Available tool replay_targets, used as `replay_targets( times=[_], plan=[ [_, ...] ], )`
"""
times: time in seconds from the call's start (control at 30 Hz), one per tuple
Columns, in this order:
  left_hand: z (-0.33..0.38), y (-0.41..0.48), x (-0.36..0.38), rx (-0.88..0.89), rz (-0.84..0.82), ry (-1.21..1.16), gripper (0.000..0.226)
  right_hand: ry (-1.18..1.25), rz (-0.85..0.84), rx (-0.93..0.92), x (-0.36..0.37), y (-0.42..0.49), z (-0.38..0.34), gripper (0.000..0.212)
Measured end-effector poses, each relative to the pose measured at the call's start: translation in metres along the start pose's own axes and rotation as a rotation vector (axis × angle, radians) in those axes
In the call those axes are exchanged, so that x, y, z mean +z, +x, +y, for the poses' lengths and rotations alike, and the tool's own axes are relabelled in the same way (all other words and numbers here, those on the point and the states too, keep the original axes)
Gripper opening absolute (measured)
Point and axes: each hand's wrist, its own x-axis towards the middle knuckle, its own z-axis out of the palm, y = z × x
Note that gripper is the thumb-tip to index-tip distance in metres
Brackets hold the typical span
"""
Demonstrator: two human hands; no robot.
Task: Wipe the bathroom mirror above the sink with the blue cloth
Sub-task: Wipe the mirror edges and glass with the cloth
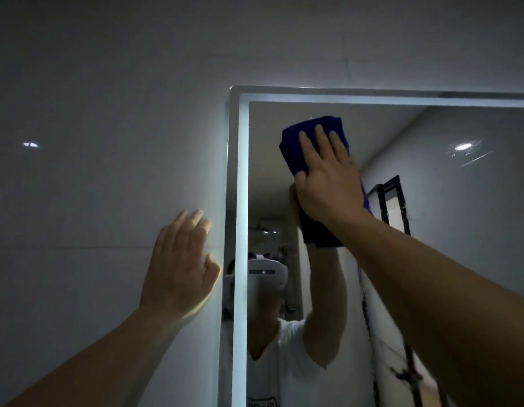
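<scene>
The bathroom mirror (448, 218) fills the right half of the view, edged by a lit white strip along its top and left sides. A folded blue cloth (306, 133) lies flat against the glass near the mirror's upper left corner. My right hand (328, 177) presses the cloth onto the glass with straight fingers spread over it, thumb at the cloth's left edge. My left hand (181, 265) rests flat on the grey wall just left of the mirror's frame, fingers straight, holding nothing. The sink is out of view.
Glossy grey wall tiles (93, 171) cover the left and top of the view. The mirror reflects a person in a white shirt with a raised arm, a dark-framed opening (391, 201) and a shower fitting behind.
</scene>
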Motion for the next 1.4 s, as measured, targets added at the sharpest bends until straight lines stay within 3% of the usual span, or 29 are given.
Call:
replay_targets(
  times=[0.1, 0.2, 0.27, 0.43, 0.53, 0.73, 0.87, 0.93, 1.0, 1.2, 1.27, 1.4],
  plan=[
    [0.000, 0.001, 0.000, 0.008, 0.006, -0.002, 0.055, 0.025, -0.001, 0.055, 0.005, -0.015, -0.035, 0.065],
    [0.001, 0.000, -0.001, 0.001, 0.021, -0.010, 0.055, -0.020, -0.054, -0.236, 0.010, -0.036, -0.033, 0.062],
    [0.001, -0.001, 0.000, 0.006, 0.029, -0.009, 0.055, -0.053, -0.056, -0.297, 0.005, -0.009, -0.008, 0.062],
    [-0.003, 0.000, 0.006, 0.028, 0.063, -0.016, 0.054, -0.009, 0.033, 0.097, -0.013, 0.076, 0.026, 0.065],
    [-0.004, 0.000, 0.008, 0.038, 0.086, -0.024, 0.053, -0.004, 0.049, 0.170, -0.017, 0.085, 0.011, 0.070],
    [-0.003, 0.000, 0.008, 0.043, 0.106, -0.004, 0.052, -0.104, -0.060, -0.245, -0.013, 0.074, 0.015, 0.064],
    [-0.001, 0.001, 0.007, 0.046, 0.120, 0.008, 0.050, -0.003, -0.013, 0.102, -0.027, 0.111, 0.029, 0.066],
    [-0.001, 0.001, 0.008, 0.040, 0.127, 0.020, 0.051, 0.001, -0.012, 0.177, -0.026, 0.124, 0.010, 0.068],
    [-0.001, 0.000, 0.008, 0.042, 0.124, 0.020, 0.052, -0.007, -0.012, 0.106, -0.020, 0.130, -0.013, 0.069],
    [-0.003, -0.001, 0.010, 0.045, 0.112, 0.010, 0.052, -0.102, -0.053, -0.381, -0.002, 0.101, -0.043, 0.062],
    [-0.004, -0.001, 0.011, 0.042, 0.106, 0.014, 0.053, -0.101, -0.039, -0.300, -0.007, 0.106, -0.023, 0.061],
    [-0.004, -0.001, 0.010, 0.037, 0.086, -0.001, 0.053, -0.026, -0.007, 0.073, -0.021, 0.123, 0.002, 0.067]
  ],
)
